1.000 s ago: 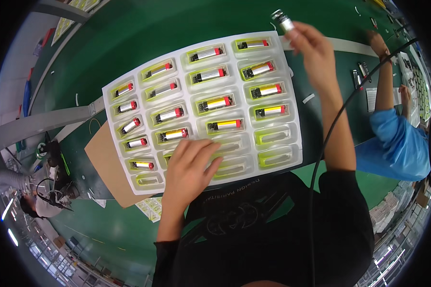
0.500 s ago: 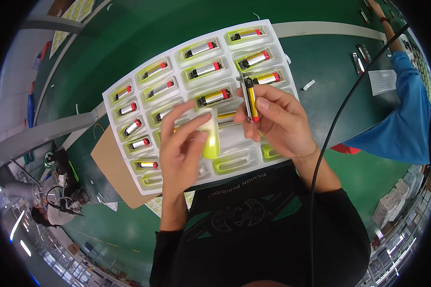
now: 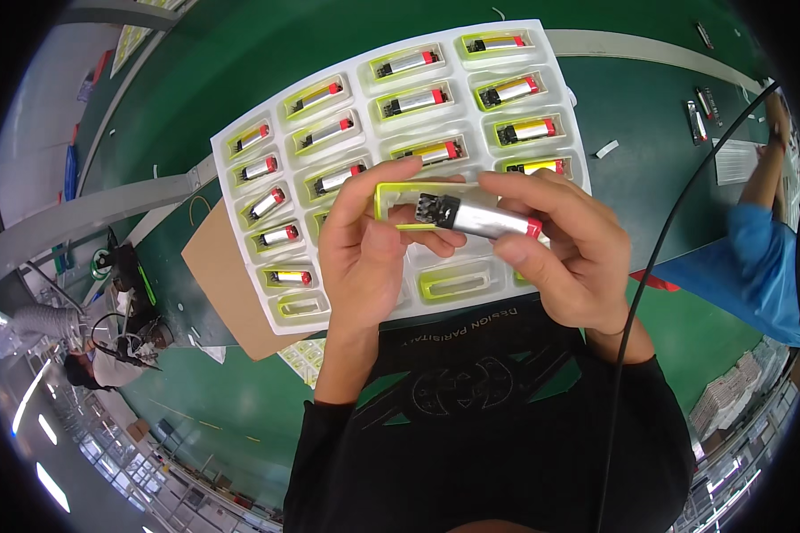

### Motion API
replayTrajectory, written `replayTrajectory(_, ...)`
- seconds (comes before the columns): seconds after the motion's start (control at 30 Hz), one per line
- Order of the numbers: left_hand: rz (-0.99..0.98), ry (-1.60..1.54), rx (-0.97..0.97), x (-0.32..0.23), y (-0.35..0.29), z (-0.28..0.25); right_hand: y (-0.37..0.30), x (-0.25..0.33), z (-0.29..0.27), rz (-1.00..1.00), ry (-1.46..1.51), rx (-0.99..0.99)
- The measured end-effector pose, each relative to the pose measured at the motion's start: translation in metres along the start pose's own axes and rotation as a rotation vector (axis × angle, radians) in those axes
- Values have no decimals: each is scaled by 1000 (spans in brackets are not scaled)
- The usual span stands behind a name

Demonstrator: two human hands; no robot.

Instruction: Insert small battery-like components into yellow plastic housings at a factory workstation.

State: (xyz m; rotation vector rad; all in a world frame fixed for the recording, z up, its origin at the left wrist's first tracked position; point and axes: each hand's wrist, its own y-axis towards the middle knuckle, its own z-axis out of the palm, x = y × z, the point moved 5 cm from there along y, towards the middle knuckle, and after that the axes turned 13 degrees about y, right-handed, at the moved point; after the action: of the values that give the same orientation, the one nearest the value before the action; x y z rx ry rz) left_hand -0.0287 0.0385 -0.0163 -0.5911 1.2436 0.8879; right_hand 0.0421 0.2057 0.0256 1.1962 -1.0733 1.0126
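A hollow lime-green and whitish plastic casing (image 3: 398, 189) is gripped at its left end by my left hand (image 3: 360, 258), thumb in front and fingers behind. My right hand (image 3: 582, 244) pinches a silver cell assembly (image 3: 484, 219) with a black end and a red end between thumb and fingers. The cell lies slanted across the casing's open side, its black end over the opening. How far it sits inside I cannot tell. Below both hands is a white moulded tray (image 3: 550, 58) of several similar casings, many with silver or yellow cells in them.
Brown cardboard (image 3: 231, 293) lies under the tray's left side. A black cable (image 3: 649, 258) hangs down at the right. Beyond it a co-worker in a blue sleeve (image 3: 756, 275) reaches over the green table. Loose cells (image 3: 696, 123) and a paper sheet (image 3: 738, 163) lie there.
The cell in my right hand has turned from upright to nearly level and come over the casing. My left hand has lifted the casing, now open side up. The tray appears shifted up and right in view.
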Motion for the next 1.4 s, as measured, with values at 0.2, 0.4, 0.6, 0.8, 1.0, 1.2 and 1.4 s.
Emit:
replayTrajectory(0.2, 2, 23, -24, 2, -4, -7, -1, 8, -5, -26, -114, -14)
replayTrajectory(0.4, 87, 82, 12, -8, 1, 1, 3, 24, -4, -126, -274, -21)
replayTrajectory(0.6, 59, 130, 11, -7, 3, -6, 5, 29, -8, -194, -407, 39)
replayTrajectory(0.8, 117, 270, 70, -12, 1, -4, 6, 28, 2, -162, -446, 38)
replayTrajectory(1.0, 106, 280, 84, -12, 0, -3, 5, 25, 7, -131, -490, 46)
replayTrajectory(1.2, 118, 239, 64, -12, 6, -4, 7, 10, 11, -298, -485, -61)
replayTrajectory(1.4, 126, 250, 28, -7, 8, -7, 12, -31, 1, 262, 31, -223)
